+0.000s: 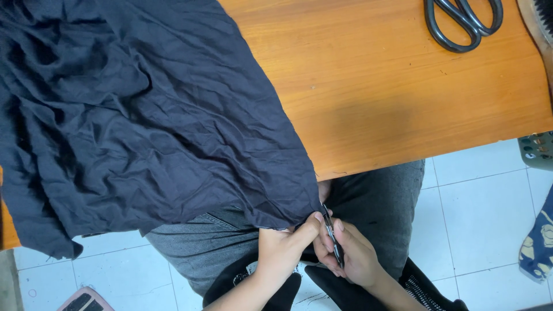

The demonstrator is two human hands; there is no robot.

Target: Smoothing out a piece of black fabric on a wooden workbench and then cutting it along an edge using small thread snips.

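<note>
Over the person's lap, the left hand (282,247) pinches the lower corner of a dark navy cloth (138,115), thumb and fingers clenched on its hem. Just beside it, the right hand (351,256) grips a slim black thread snip (332,236), its long axis near upright, tip pointing away from the body toward the cloth's corner. Beyond, the crumpled cloth spreads over an orange wooden table (403,86). At the far edge lie black scissors (464,20).

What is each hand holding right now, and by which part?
Left hand pinches the dark navy crinkled cloth at its lower corner edge; right hand grips a small black snipping tool along its body.
</note>
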